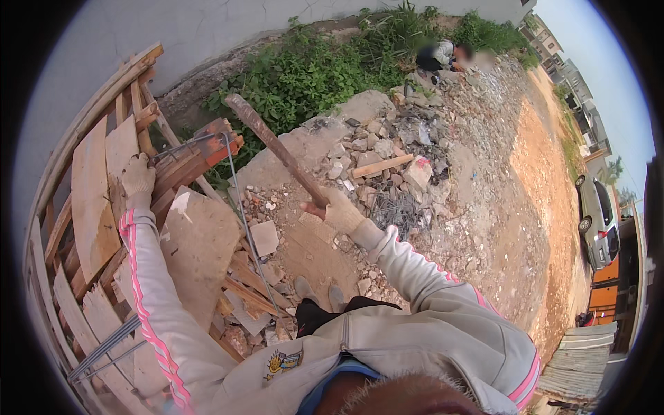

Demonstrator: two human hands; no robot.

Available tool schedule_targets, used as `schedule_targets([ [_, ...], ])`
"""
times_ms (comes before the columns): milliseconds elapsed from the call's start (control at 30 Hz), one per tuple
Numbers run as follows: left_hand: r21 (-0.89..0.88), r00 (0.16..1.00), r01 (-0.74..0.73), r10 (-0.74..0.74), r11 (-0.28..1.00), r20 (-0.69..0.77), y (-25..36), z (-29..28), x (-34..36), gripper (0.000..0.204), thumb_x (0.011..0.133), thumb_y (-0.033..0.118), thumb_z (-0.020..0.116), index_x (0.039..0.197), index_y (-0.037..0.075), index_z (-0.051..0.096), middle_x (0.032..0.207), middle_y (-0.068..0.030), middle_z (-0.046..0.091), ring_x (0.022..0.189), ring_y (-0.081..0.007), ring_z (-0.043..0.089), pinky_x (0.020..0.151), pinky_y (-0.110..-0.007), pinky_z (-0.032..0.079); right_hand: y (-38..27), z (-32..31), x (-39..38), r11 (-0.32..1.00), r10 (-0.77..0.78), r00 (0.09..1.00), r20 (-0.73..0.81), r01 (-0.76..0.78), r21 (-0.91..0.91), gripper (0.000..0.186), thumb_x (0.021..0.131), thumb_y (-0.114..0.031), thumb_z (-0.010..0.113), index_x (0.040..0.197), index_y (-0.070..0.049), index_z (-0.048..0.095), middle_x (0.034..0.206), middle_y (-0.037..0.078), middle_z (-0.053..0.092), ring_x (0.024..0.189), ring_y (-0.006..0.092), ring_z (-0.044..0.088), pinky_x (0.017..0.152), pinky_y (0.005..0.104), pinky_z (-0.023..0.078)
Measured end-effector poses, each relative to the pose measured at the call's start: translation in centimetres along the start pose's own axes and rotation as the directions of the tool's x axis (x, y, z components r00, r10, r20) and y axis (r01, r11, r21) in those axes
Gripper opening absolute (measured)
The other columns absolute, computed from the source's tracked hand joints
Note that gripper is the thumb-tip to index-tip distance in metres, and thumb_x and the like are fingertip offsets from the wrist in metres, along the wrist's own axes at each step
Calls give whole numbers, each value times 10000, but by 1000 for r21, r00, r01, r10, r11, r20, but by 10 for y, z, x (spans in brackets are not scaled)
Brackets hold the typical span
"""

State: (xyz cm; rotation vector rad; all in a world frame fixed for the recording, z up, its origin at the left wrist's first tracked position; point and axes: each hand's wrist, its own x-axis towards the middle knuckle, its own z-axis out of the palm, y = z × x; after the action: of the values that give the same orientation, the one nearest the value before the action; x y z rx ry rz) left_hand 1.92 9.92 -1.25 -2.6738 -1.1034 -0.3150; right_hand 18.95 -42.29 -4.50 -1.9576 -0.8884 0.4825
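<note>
We are holding a long, rusty brown iron bar [277,149] raised over the rubble, our gloved right hand [340,211] clamped around its lower end, while our gloved left hand [137,176] is resting, fingers curled, on the stack of weathered wooden boards and pallets [93,200]. With only one hand gripping it, the bar's far end could be swinging down onto the left hand. We are also standing on loose broken bricks [387,173] and thin steel rods [238,200], so our feet could be slipping.

No packages, signs or screens are showing anywhere around the rubble heap [387,173]. The only label-like mark is a small printed emblem [282,362], yellow and dark blue, sitting on the chest of the person's pale jacket [415,332], below that heap.
</note>
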Motion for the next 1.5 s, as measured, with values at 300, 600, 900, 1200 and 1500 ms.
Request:
schedule_targets([
  [300,-267,973,-207,168,941,-161,-13,-12,13,170,885,178,723,1007,70,673,943,-193,680,905,-376,670,818,-465,518,-7,140,-72,813,167,926,340,-324,484,636,947,-552,713,1325,-50,612,815,14,623,636,118,580,577,289,487],
  [600,-629,970,-121,-45,768,-241,-68,-40,27,286,984,242,728,824,56,581,694,-51,543,632,-174,480,610,-380,405,-25,126,-57,992,-57,992,109,44,115,537,911,-644,653,1022,-137,789,720,76,676,707,227,677,637,368,514],
  [900,-294,940,-56,-49,954,-338,-63,-251,11,259,937,253,631,1111,84,723,1099,-179,718,999,-339,671,879,-434,512,-113,65,-32,720,-119,911,395,-195,666,534,975,-413,736,1238,44,649,836,46,688,634,90,624,544,266,481],
  [1200,-141,963,71,-105,988,-248,-62,-366,-57,260,912,140,579,1118,24,689,952,-208,713,836,-344,666,783,-397,518,-97,25,48,753,-158,976,150,20,658,399,1010,-350,696,1119,31,654,671,14,572,583,124,549,557,275,426],
  [1500,-469,994,-34,-18,883,-107,-14,-186,-209,252,942,220,688,1084,12,690,793,-214,610,757,-365,622,679,-459,461,-2,-107,80,956,23,981,194,-79,284,394,963,-380,747,980,9,684,624,-17,539,536,86,475,514,260,347],
])
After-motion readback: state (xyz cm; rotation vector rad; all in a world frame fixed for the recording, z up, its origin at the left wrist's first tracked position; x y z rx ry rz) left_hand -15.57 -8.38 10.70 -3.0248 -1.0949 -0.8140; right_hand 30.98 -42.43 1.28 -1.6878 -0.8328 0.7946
